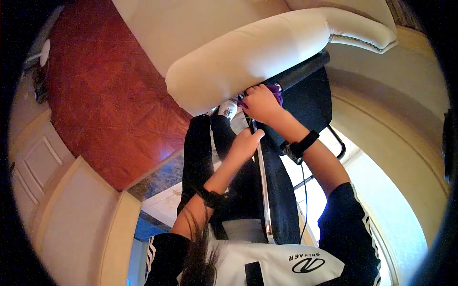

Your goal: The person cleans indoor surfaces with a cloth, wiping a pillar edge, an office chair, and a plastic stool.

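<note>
My right hand (261, 103) is closed on a purple cloth (275, 93), part of which shows past my fingers. It is at a black padded piece of furniture with a chrome frame, beside the cream armrest. Below it, my left hand (246, 144) is wrapped round the upper end of the chrome tube (264, 190) that runs down toward my body. A black padded roll (305, 71) and a black panel (310, 97) lie just beyond my right hand. What my right fingers touch under the cloth is hidden.
A cream padded sofa armrest (238, 57) stands directly ahead. Reddish wood flooring (109, 105) lies to the left, with a white panelled door (40, 164) past it. My black-trousered legs and a white printed shoe (228, 110) are beneath my arms. A dark cable (305, 200) hangs at right.
</note>
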Demonstrator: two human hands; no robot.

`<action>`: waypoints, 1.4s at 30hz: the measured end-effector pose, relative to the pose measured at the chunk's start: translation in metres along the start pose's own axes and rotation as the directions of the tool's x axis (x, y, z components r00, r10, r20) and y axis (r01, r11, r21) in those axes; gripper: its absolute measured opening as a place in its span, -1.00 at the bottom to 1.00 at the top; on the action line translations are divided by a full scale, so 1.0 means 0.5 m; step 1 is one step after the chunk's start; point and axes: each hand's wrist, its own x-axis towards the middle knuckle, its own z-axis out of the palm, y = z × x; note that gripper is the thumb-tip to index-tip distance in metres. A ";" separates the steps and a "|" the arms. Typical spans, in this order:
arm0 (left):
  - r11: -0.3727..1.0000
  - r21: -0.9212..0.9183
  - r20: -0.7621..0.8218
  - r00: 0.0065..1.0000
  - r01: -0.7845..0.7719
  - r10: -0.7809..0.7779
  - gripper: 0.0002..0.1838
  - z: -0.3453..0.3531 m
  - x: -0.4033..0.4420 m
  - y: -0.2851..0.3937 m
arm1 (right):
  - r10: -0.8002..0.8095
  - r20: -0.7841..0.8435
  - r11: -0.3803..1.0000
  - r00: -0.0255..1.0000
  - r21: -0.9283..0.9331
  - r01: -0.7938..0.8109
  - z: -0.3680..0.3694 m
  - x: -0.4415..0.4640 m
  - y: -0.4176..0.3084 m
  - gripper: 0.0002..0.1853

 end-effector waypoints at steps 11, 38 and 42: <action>0.975 -0.175 0.318 0.929 -0.140 0.191 -0.07 -0.059 -0.142 0.033 | -0.159 -0.110 0.980 0.981 0.099 0.170 0.008 -0.052 0.013 -0.80; 0.884 -0.084 -0.008 0.887 -0.460 0.461 -0.71 -0.022 -0.206 0.060 | 0.481 -0.003 0.572 0.877 0.759 -0.311 0.128 -0.119 0.033 -0.80; 0.887 -0.100 0.014 0.891 -0.451 0.455 -0.70 -0.019 -0.191 0.049 | 0.325 -0.086 0.841 0.942 0.483 -0.245 0.086 -0.127 0.023 -0.82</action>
